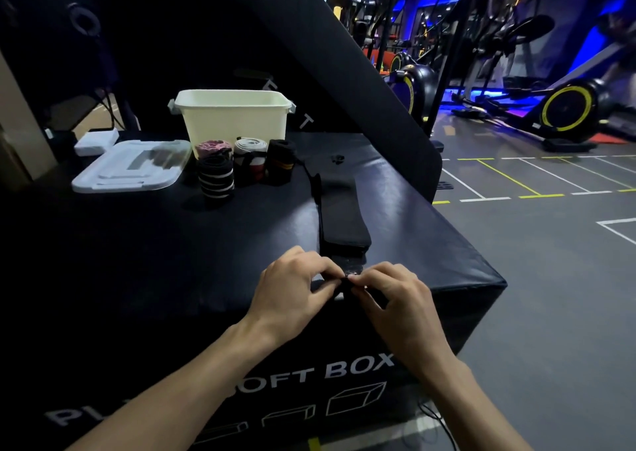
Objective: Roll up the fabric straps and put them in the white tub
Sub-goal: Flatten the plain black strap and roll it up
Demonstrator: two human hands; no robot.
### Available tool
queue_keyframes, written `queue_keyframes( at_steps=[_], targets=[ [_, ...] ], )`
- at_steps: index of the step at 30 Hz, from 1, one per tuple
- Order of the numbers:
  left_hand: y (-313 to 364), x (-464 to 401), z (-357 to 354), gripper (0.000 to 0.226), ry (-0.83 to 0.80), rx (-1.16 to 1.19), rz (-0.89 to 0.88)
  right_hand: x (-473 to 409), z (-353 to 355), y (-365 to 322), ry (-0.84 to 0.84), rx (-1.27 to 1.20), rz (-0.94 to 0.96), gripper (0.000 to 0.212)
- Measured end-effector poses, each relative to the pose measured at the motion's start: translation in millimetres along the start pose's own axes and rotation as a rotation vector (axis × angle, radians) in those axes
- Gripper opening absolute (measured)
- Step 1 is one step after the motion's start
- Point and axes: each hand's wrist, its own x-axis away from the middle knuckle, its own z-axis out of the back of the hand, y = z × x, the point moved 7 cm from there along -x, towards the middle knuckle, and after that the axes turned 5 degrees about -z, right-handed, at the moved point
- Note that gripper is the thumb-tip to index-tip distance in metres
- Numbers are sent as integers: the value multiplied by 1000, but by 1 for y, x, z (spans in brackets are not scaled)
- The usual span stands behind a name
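Both hands pinch the near end of a black fabric strap (340,209) at the front edge of the black soft box (430,216). Left hand (292,289): fingers curled, thumb and fingertips closed on the strap end from the left. Right hand (392,292): fingers curled likewise, thumb and forefinger closed on the same end from the right; fingertips of the two hands meet or nearly meet over the strap. Head view: the strap lies flat and unrolled on the box top, running away from the hands toward the far side, its near part folded or doubled over itself; the very end is mostly hidden under the fingers. White tub (234,120) stands upright at the far side of the box top, well apart from the hands; its inside is not visible from this angle. Just in front of the tub stand several rolled straps: a pink-and-black roll (212,148), a white roll (250,146), a black roll with white stripes (216,177), a black-and-red roll (253,170), and a black roll with a yellow mark (281,161). White lid (130,172) lies flat to the left of the rolls. Gym floor with painted lines (516,182) and exercise bikes (568,110) to the right, beyond the box.
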Motion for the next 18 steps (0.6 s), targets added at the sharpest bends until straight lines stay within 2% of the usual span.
queue_keyframes(
  at_steps=[5,9,12,15,18],
  targets=[
    [-4,-5,-2,12,-43,55,43,-1,-2,-2,-14,59,30,19],
    [-1,-6,-5,5,-115,-13,25,0,-7,-5,-38,103,54,15],
    [4,-7,-6,6,-154,-67,6,1,-8,-7,-56,90,53,8],
    [6,-9,-5,10,-180,-123,14,-1,-10,-7,-75,88,28,17],
    [4,-11,-4,15,-192,-143,40,-6,-16,-7,-98,122,12,13]
  ],
)
